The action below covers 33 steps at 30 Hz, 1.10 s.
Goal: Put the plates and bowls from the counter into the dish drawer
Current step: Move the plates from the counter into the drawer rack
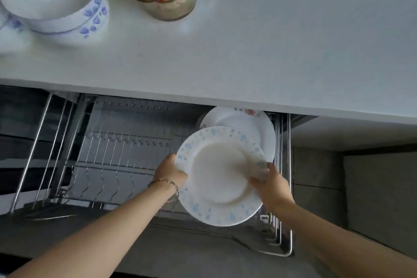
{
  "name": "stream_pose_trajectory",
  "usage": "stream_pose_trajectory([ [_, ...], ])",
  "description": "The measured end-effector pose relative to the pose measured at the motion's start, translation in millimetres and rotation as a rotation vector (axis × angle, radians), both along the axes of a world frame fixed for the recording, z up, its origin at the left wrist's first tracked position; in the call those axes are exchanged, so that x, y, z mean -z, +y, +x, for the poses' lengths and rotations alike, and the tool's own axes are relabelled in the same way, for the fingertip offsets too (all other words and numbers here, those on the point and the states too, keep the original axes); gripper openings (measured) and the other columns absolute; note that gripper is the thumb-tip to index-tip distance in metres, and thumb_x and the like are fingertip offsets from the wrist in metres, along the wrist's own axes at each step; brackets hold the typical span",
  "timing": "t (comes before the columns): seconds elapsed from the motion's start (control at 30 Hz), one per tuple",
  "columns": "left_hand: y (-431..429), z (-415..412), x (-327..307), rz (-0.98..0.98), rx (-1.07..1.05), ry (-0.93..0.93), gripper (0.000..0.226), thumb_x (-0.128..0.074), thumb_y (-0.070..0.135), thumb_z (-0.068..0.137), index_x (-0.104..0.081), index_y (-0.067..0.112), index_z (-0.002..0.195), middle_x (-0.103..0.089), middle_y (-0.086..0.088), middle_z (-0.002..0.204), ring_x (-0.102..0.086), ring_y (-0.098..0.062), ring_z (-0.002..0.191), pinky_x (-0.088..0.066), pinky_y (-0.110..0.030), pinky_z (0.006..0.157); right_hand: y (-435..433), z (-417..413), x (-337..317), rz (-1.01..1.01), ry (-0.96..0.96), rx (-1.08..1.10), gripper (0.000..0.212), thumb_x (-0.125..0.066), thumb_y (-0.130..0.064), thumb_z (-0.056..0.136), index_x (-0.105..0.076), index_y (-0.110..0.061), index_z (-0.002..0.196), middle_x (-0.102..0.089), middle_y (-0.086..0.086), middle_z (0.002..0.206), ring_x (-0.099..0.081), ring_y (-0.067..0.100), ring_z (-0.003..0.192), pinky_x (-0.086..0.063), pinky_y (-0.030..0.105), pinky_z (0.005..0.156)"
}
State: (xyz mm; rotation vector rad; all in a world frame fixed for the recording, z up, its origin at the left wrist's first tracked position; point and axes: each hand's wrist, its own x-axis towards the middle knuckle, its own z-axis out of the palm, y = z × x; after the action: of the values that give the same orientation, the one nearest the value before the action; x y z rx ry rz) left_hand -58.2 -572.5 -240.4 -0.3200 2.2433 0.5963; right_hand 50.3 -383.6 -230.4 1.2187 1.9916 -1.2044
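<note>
Now left hand (169,170) and right hand (268,184) both grip the blue-speckled plate (216,176) at the right end of the dish drawer (126,140); lowered askew, it could clip the standing plates (246,124) or miss a slot

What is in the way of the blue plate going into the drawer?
Nothing visible blocks it. The left hand and right hand hold the blue plate over the drawer rack; a white plate stands behind it.

A white blue-flowered plate (218,176) is tilted over the right end of the open dish drawer (112,153), just in front of a second plate (246,124) standing there; a blue-patterned bowl (52,0) sits at the left edge of the counter (248,52).
</note>
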Motion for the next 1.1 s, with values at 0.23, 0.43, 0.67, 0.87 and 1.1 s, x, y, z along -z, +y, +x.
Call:
stream_pose_trajectory([
  [0.23,55.2,-43.3,66.3,-0.068,0.052,0.059,0.045,-0.053,0.001,0.083,-0.049,0.005,0.127,-0.052,-0.017,0.131,-0.054,-0.034,0.119,-0.046,-0.035,0.098,24.4,-38.4,52.4,0.203,-0.083,0.014,0.047,-0.045,-0.008,0.09,-0.036,-0.009,0.137,-0.036,0.023,0.133,-0.059,0.036,0.082,-0.047,0.034,0.084],
  [0.43,74.7,-58.7,87.4,-0.062,0.143,0.088,0.052,-0.051,0.001,0.084,-0.039,0.005,0.134,-0.049,-0.018,0.132,-0.053,-0.036,0.12,-0.048,-0.041,0.099,24.9,-53.1,69.9,0.317,-0.093,0.148,0.044,-0.041,-0.007,0.091,-0.035,-0.012,0.135,-0.039,0.02,0.132,-0.059,0.043,0.101,-0.046,0.041,0.086],
  [0.67,69.5,-46.5,83.1,0.008,0.077,0.071,0.067,-0.043,0.002,0.086,-0.023,0.023,0.146,-0.051,-0.01,0.137,-0.056,-0.033,0.118,-0.047,-0.04,0.098,20.5,-42.1,74.7,0.318,0.009,0.249,0.056,-0.047,-0.002,0.084,-0.034,-0.006,0.139,-0.04,0.018,0.136,-0.046,0.038,0.121,-0.041,0.041,0.098],
  [0.87,69.8,-16.0,83.7,0.339,-0.677,-0.276,0.052,-0.042,-0.009,0.078,-0.039,0.005,0.129,-0.056,-0.017,0.118,-0.059,-0.034,0.098,-0.049,-0.058,0.09,13.2,-42.0,90.6,0.113,-0.16,0.526,0.04,-0.05,-0.003,0.08,-0.054,0.003,0.12,-0.063,0.023,0.117,-0.059,0.033,0.092,-0.045,0.033,0.077],
  [1.1,78.4,-19.9,84.6,0.306,-0.665,-0.208,0.068,-0.046,-0.007,0.078,-0.028,0.013,0.141,-0.049,-0.012,0.133,-0.055,-0.039,0.116,-0.046,-0.057,0.096,19.0,-45.0,90.8,0.114,-0.12,0.466,0.035,-0.054,-0.011,0.083,-0.051,-0.001,0.117,-0.066,0.021,0.111,-0.062,0.035,0.1,-0.037,0.026,0.07],
])
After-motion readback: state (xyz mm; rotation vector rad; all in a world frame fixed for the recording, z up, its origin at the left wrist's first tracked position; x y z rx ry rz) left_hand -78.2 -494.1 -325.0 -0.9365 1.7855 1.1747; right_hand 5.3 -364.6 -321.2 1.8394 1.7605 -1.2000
